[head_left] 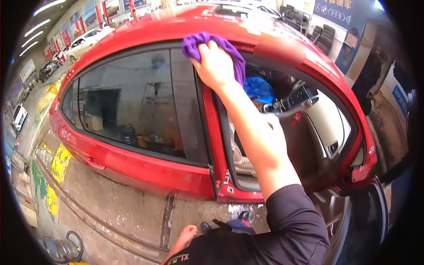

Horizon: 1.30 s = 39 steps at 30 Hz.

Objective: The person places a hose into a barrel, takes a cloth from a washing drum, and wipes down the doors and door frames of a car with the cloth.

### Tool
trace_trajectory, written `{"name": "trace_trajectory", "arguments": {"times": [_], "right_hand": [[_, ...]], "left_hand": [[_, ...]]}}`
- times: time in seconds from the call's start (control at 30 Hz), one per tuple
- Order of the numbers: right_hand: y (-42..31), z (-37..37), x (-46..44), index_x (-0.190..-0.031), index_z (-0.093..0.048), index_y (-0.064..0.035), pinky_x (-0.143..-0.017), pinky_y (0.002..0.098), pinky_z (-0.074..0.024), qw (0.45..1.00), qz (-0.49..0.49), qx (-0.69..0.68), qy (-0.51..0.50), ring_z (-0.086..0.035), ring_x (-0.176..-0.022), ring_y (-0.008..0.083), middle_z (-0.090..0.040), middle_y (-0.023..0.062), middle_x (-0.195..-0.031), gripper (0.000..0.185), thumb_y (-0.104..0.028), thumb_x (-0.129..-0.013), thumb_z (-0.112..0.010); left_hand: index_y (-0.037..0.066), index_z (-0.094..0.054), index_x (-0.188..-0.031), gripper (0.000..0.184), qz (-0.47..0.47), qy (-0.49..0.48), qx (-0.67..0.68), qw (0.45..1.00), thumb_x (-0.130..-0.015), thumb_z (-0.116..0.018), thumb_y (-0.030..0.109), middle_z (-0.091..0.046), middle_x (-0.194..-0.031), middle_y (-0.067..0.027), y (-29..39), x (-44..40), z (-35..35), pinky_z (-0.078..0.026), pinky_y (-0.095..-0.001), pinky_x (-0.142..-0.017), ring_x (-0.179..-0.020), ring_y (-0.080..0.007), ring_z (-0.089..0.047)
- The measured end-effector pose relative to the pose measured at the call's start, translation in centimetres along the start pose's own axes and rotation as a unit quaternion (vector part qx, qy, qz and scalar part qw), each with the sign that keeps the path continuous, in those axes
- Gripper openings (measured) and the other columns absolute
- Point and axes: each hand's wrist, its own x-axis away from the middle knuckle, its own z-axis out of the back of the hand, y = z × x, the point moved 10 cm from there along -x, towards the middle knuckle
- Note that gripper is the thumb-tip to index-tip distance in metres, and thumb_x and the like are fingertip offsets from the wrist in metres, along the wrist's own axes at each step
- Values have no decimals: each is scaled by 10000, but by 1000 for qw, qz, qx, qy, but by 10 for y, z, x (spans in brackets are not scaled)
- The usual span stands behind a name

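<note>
My right hand (215,65) is closed on a bunched purple cloth (238,64) and presses it against the top of the pillar between the doors of a red car (145,170), just below the roof edge. Part of the cloth hangs down behind my fingers. Low beside my body is my left hand (190,232), its fingers loosely curled with nothing visible in them. The dark rear window (128,101) lies left of the cloth. Through the front door opening, a blue plastic cover (259,88) and light seats show inside the car.
The front door (366,216) stands open at my lower right. A metal rail (168,216) runs across the floor by my feet. A coiled black hose (75,247) is at the lower left. Tyres (326,37) are stacked beyond the car, and a white car (88,42) stands behind.
</note>
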Motion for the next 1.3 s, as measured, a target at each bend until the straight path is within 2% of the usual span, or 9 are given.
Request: {"name": "trace_trajectory", "arguments": {"times": [0.23,0.3,0.33,0.4,0.57,0.9,0.97,1.17,1.3], "right_hand": [[21,-27,198,-1256,-393,131,-1019,454,-360,980,-147,-101,-84,-439,-1210,432,-414,371,-1278,579,-246,-867,-595],[23,-40,315,-1231,-445,45,-964,394,-413,978,-178,-94,-56,-549,-1052,318,-548,192,-1133,467,-206,-866,-591],[16,-43,355,-1155,-481,72,-992,503,-352,964,-168,-142,-150,-455,-1131,473,-493,302,-1183,469,-127,-758,-631],[47,-41,424,-1025,-561,-55,-886,454,-424,852,-356,-381,-43,-541,-1006,392,-578,178,-1036,273,-138,-777,-638],[70,-72,603,-1051,-584,-37,-896,421,-435,827,-460,-272,-173,-550,-1025,377,-597,178,-1033,285,-195,-819,-634],[40,-42,490,-1210,-479,13,-999,451,-355,912,-270,-308,7,-436,-1176,400,-463,237,-1263,672,-183,-620,-735],[58,-88,600,-1214,-479,8,-979,392,-379,760,-529,-375,43,-484,-1148,345,-513,212,-1204,538,-142,-726,-646],[74,-99,671,-1081,-567,11,-872,364,-461,721,-571,-386,71,-588,-958,253,-623,118,-1024,258,-70,-836,-580],[64,-91,742,-1141,-567,-44,-791,300,-507,319,-725,-590,156,-595,-924,151,-618,33,-1024,294,-21,-851,-608]], "left_hand": [[33,-597,-987,155,-18,11,-46,999,-896,-572,156,-616,-803,-33,24,15,-18,-474,-282,-659,-713,-124,-559],[33,-598,-1018,185,12,-3,-70,997,-902,-568,173,-624,-842,-50,18,15,-22,-484,-297,-694,-757,-136,-575],[18,-587,-1043,206,31,-39,-116,992,-898,-565,162,-629,-873,-55,6,15,-27,-482,-286,-715,-783,-136,-581],[0,-588,-1040,214,63,-72,-211,973,-886,-573,148,-631,-865,-53,-5,21,-31,-478,-265,-717,-788,-126,-582],[42,-614,-1041,239,83,-91,-279,952,-884,-595,221,-663,-904,-82,-32,24,-18,-489,-299,-761,-831,-151,-611],[11,-584,-987,146,88,-97,-218,967,-908,-558,131,-612,-820,-28,-41,20,-14,-469,-259,-707,-740,-112,-561],[17,-584,-988,137,141,-66,-201,967,-908,-558,125,-616,-824,-23,-32,30,-21,-471,-256,-713,-738,-108,-564],[21,-598,-1010,155,206,-90,-224,948,-906,-570,133,-639,-844,-30,-93,49,-1,-478,-260,-719,-757,-104,-582],[42,-599,-1023,159,194,-118,-261,938,-915,-571,156,-646,-872,-37,-71,36,-31,-474,-251,-719,-768,-101,-579]]}}
